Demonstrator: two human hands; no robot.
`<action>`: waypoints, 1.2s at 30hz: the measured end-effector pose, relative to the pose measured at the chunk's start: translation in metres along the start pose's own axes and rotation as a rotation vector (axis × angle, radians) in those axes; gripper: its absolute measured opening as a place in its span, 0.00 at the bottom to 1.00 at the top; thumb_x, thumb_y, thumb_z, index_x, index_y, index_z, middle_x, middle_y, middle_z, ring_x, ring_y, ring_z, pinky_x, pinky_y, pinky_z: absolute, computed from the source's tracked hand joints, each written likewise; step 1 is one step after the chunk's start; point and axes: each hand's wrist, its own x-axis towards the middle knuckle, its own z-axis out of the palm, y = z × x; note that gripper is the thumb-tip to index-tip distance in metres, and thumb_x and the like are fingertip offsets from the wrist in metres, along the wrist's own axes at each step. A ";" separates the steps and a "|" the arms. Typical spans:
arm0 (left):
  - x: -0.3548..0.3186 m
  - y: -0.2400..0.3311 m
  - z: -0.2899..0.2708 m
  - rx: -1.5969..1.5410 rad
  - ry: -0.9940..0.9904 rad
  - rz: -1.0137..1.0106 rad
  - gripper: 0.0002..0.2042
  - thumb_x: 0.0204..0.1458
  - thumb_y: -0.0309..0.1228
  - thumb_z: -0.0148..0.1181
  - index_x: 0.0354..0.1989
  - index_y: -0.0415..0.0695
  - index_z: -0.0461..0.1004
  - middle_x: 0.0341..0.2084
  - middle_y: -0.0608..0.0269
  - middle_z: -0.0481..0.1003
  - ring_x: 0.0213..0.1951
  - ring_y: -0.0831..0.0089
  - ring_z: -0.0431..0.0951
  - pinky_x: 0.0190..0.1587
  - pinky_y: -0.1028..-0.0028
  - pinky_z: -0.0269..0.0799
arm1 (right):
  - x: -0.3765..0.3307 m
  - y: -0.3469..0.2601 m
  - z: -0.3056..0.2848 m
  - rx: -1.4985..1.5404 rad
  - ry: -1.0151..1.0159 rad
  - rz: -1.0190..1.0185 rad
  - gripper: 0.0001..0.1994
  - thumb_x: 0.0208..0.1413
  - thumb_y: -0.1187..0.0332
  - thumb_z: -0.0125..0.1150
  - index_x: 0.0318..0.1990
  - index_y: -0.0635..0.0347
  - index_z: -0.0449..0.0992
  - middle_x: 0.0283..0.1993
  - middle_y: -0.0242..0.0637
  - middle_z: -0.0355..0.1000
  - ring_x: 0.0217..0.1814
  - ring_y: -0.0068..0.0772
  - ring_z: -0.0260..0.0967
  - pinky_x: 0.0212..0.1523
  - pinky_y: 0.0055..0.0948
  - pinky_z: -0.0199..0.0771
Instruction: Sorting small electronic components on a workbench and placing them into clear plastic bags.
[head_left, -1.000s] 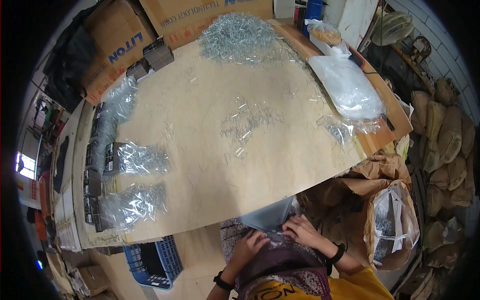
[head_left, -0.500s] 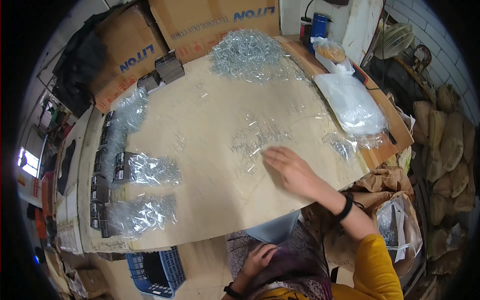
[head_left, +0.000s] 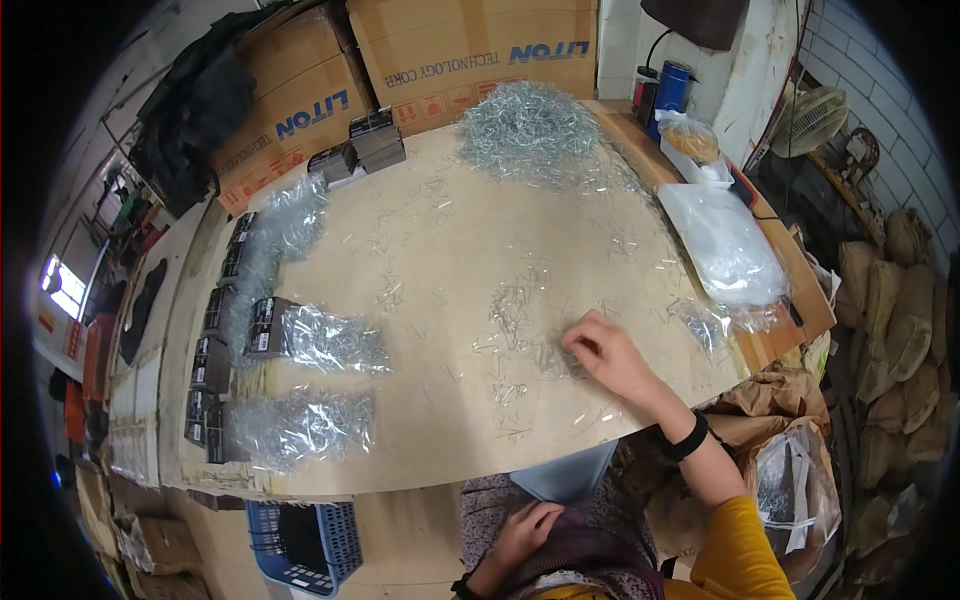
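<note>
1. Two hands are seen: the right hand is held over the worktop, near its near edge and right of the middle; the left hand is kept low, beyond that edge.
2. The right fingers are curled together; whether anything is pinched cannot be told.
3. The left fingers are bent, and their grip cannot be told; a blue tray is set just beside them, partly covered by the near edge.
4. Loose pins are strewn beside the right hand, between the worktop's middle and its near edge.
5. A large heap of pins is piled at the far edge.
6. Smaller piles are spread toward the left edge, where dark packs are lined up.
7. Clear bags are laid along the right edge.
8. Below the near edge, at the left, a blue basket is placed.
</note>
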 end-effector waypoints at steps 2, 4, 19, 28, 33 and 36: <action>0.000 0.001 0.001 -0.030 0.021 -0.046 0.06 0.48 0.23 0.62 0.35 0.43 0.76 0.30 0.58 0.77 0.33 0.59 0.79 0.35 0.68 0.75 | 0.003 -0.005 -0.008 0.132 0.091 0.059 0.07 0.49 0.78 0.57 0.36 0.64 0.75 0.37 0.39 0.68 0.35 0.39 0.66 0.35 0.29 0.68; -0.001 -0.001 0.001 -0.032 0.025 -0.038 0.06 0.48 0.23 0.62 0.35 0.43 0.76 0.30 0.57 0.77 0.32 0.58 0.79 0.35 0.68 0.75 | 0.004 -0.010 -0.014 0.165 0.135 0.160 0.07 0.48 0.75 0.61 0.36 0.63 0.75 0.38 0.37 0.68 0.40 0.38 0.65 0.40 0.31 0.67; 0.002 0.003 0.001 -0.017 0.028 -0.011 0.05 0.48 0.22 0.61 0.34 0.43 0.75 0.29 0.57 0.77 0.32 0.58 0.79 0.34 0.68 0.75 | -0.011 0.016 0.010 -0.325 0.145 -0.064 0.20 0.49 0.82 0.50 0.52 0.64 0.69 0.60 0.47 0.64 0.67 0.46 0.54 0.69 0.45 0.43; 0.000 0.003 -0.002 -0.004 0.003 -0.032 0.05 0.49 0.21 0.60 0.35 0.40 0.76 0.30 0.55 0.77 0.33 0.59 0.79 0.36 0.68 0.75 | -0.022 -0.046 0.065 -0.317 0.105 -0.121 0.21 0.53 0.62 0.58 0.54 0.59 0.70 0.64 0.44 0.60 0.70 0.43 0.49 0.69 0.50 0.42; 0.000 0.004 0.002 -0.006 0.002 -0.040 0.05 0.49 0.21 0.60 0.35 0.41 0.76 0.30 0.55 0.77 0.33 0.59 0.79 0.36 0.69 0.75 | -0.021 -0.035 0.076 -0.352 -0.048 -0.195 0.22 0.49 0.57 0.63 0.52 0.53 0.71 0.61 0.38 0.62 0.66 0.42 0.55 0.66 0.50 0.49; 0.000 0.004 0.004 -0.043 0.054 -0.060 0.05 0.47 0.22 0.62 0.33 0.42 0.75 0.28 0.55 0.76 0.31 0.57 0.78 0.34 0.68 0.74 | -0.038 -0.033 0.067 -0.300 -0.025 -0.195 0.19 0.49 0.60 0.64 0.48 0.53 0.73 0.56 0.36 0.66 0.63 0.42 0.58 0.64 0.49 0.53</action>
